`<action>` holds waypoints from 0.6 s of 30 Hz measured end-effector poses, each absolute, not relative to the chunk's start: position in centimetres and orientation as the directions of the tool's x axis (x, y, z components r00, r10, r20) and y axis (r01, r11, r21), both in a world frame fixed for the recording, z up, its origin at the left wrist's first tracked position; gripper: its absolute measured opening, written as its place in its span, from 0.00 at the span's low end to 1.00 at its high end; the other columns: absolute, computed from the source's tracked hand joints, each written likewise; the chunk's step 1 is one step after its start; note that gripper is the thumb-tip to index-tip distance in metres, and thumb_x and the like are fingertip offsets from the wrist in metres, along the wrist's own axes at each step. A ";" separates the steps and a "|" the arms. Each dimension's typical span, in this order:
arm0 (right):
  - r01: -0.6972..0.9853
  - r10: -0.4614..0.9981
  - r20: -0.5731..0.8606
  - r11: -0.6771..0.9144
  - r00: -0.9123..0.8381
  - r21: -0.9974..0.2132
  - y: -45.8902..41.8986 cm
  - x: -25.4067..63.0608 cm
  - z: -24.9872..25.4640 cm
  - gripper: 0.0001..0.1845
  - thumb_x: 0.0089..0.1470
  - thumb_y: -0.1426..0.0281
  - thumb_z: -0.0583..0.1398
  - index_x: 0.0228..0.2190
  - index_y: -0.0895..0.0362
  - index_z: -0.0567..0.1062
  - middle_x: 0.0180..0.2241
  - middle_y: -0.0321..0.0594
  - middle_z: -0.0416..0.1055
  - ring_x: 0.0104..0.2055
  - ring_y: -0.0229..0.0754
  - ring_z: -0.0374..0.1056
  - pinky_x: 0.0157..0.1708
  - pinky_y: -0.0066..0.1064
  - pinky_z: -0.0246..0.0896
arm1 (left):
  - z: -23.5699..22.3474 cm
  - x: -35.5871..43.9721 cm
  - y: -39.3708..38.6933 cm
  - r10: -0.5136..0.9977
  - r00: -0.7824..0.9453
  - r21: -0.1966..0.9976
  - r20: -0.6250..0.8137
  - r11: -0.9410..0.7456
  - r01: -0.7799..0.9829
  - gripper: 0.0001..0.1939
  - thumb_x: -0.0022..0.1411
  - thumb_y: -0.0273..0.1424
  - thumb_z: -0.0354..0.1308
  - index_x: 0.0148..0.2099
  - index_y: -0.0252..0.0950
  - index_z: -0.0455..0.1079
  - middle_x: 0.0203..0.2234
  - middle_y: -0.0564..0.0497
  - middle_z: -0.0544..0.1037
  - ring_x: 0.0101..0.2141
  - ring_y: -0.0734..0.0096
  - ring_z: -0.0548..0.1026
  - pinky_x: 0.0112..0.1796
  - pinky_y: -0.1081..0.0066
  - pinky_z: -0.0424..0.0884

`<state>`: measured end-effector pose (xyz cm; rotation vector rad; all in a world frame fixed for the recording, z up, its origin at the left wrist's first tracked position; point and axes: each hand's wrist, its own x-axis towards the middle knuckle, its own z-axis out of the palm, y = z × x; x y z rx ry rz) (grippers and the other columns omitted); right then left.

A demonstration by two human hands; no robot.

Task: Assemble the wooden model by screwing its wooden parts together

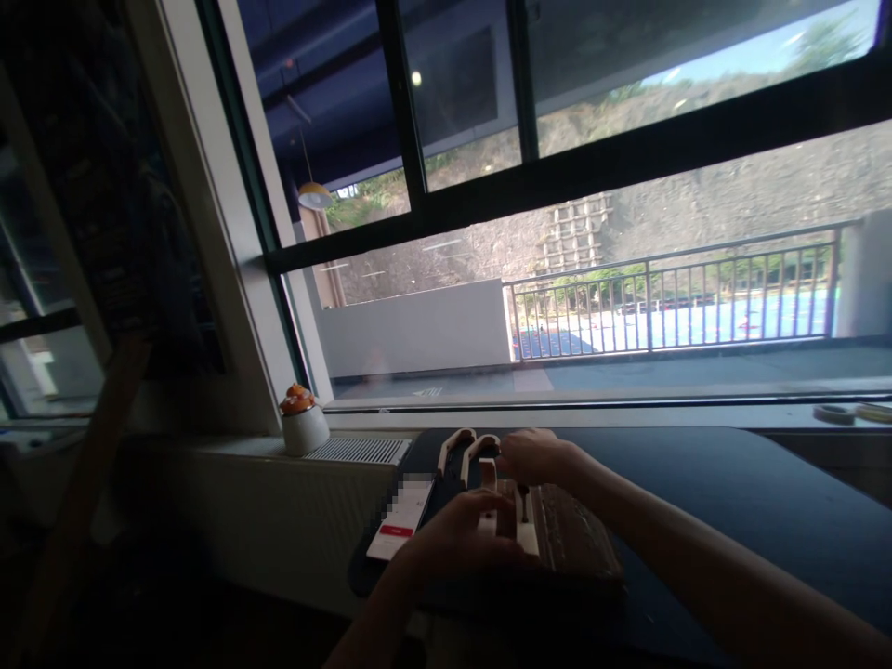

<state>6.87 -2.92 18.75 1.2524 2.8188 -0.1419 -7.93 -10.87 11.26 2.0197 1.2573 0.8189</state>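
A brown, rough-sided wooden block (pixel 578 537) lies near the front edge of the dark table, with a pale wooden strip (pixel 528 525) along its left side. My left hand (pixel 460 531) is closed around a light wooden piece (pixel 488 474) at the block's left; its lower part is hidden by my fingers. Just beyond, my right hand (pixel 536 453) is curled closed above the far end of the block; shadow and the hand itself hide what its fingers hold. Two curved, pale wooden pieces (pixel 479 457) lie side by side to the left of my right hand.
A phone (pixel 400 520) with a lit screen lies at the left of the dark table (pixel 703 474). On the sill stands a white jar (pixel 305 429) with an orange top. Rolls of tape (pixel 834 414) sit at the far right. A large window lies behind the table.
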 end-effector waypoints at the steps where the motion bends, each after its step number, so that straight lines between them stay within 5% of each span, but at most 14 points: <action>1: 0.756 0.742 -0.147 0.647 -0.654 -0.095 -2.7 7.1 19.2 0.18 0.59 0.63 0.58 0.49 0.57 0.68 0.49 0.44 0.68 0.45 0.44 0.68 0.42 0.43 0.67 | 11.4 -7.8 -10.2 0.927 0.306 0.775 0.216 -0.353 0.523 0.19 0.52 0.38 0.64 0.45 0.35 0.75 0.44 0.46 0.76 0.40 0.63 0.74 0.39 0.68 0.68; 6: 0.788 0.715 -0.332 0.576 -0.615 -0.217 -2.5 9.1 21.3 0.15 0.60 0.64 0.56 0.45 0.59 0.71 0.38 0.40 0.73 0.34 0.38 0.71 0.32 0.34 0.69 | 9.7 -5.5 -6.4 0.955 0.105 0.881 0.278 -0.297 0.369 0.14 0.51 0.33 0.63 0.38 0.28 0.74 0.28 0.48 0.77 0.28 0.69 0.72 0.30 0.71 0.66; 11: 0.713 0.692 -0.177 0.657 -0.699 -0.246 -3.2 10.6 21.6 0.14 0.53 0.76 0.55 0.40 0.59 0.76 0.26 0.36 0.74 0.26 0.34 0.68 0.26 0.24 0.60 | 9.0 -4.9 -5.6 0.944 0.093 0.877 0.315 -0.328 0.352 0.10 0.50 0.30 0.61 0.34 0.28 0.77 0.26 0.47 0.76 0.28 0.70 0.71 0.30 0.71 0.65; 18: 0.690 0.701 0.002 0.703 -0.713 -0.174 -3.4 10.2 20.9 0.14 0.54 0.68 0.54 0.30 0.62 0.79 0.23 0.42 0.74 0.24 0.36 0.66 0.23 0.26 0.54 | 9.4 -4.1 -5.1 0.933 0.122 0.873 0.338 -0.360 0.330 0.09 0.51 0.31 0.60 0.29 0.28 0.77 0.20 0.52 0.71 0.23 0.75 0.65 0.26 0.73 0.60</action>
